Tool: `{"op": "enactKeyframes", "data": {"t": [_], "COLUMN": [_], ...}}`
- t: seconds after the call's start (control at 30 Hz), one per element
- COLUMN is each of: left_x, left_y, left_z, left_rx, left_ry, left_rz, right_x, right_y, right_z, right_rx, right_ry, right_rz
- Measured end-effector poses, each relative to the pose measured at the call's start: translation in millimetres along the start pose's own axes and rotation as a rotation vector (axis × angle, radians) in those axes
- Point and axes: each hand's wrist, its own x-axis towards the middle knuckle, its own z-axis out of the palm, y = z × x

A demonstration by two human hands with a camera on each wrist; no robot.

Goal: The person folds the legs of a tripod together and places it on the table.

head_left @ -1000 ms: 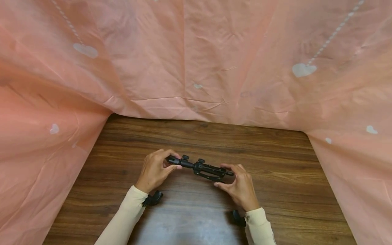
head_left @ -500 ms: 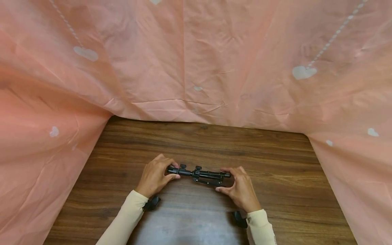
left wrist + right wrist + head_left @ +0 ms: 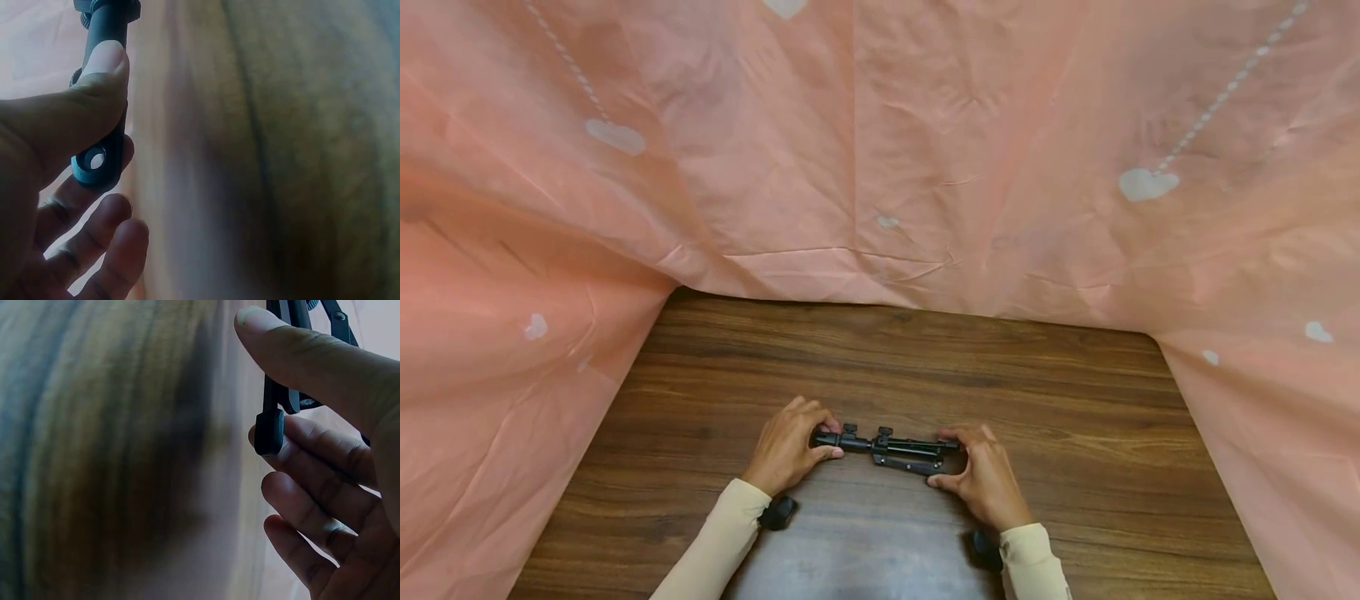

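Observation:
A black mini tripod (image 3: 913,447), folded, lies crosswise between my two hands in the head view. My left hand (image 3: 787,446) pinches its head end between thumb and fingers. In the left wrist view the thumb presses along the dark tube (image 3: 106,28), whose end has a round hole. My right hand (image 3: 988,477) holds the leg end, thumb on the near side and fingers on the far side. A rubber-like foot (image 3: 269,432) shows below the thumb in the right wrist view. Two small knobs stick up from the tripod. Whether it touches the table I cannot tell.
The dark wooden table (image 3: 880,350) lies beneath both hands. Pink cloth (image 3: 910,150) with white hearts hangs at the back and along both sides. Black wrist devices (image 3: 777,512) sit below each hand.
Both hands have brought the tripod down in the head view, nearer my body. Its slant has levelled out. The grip at each end looks the same.

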Motion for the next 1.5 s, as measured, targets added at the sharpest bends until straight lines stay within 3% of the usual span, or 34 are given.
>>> {"op": "enactKeyframes", "data": {"t": [0.5,1.0,1.5], "left_x": [-3.5,-0.9,-0.7], "left_y": [-10.6,-15.1,-14.2], "left_z": [16.7,17.5,8.6], "left_rx": [-0.119,-0.205,-0.284], "left_ry": [-0.021,-0.059,-0.106], "left_rz": [-0.088,-0.082,-0.146], "right_x": [-4.1,-7.9,-6.6], "right_y": [3.0,-3.4,-3.9], "right_z": [7.8,14.3,18.4], "right_rx": [-0.002,-0.026,-0.066], "right_ry": [0.042,0.083,0.112], "right_rz": [-0.022,-0.017,-0.058]}}
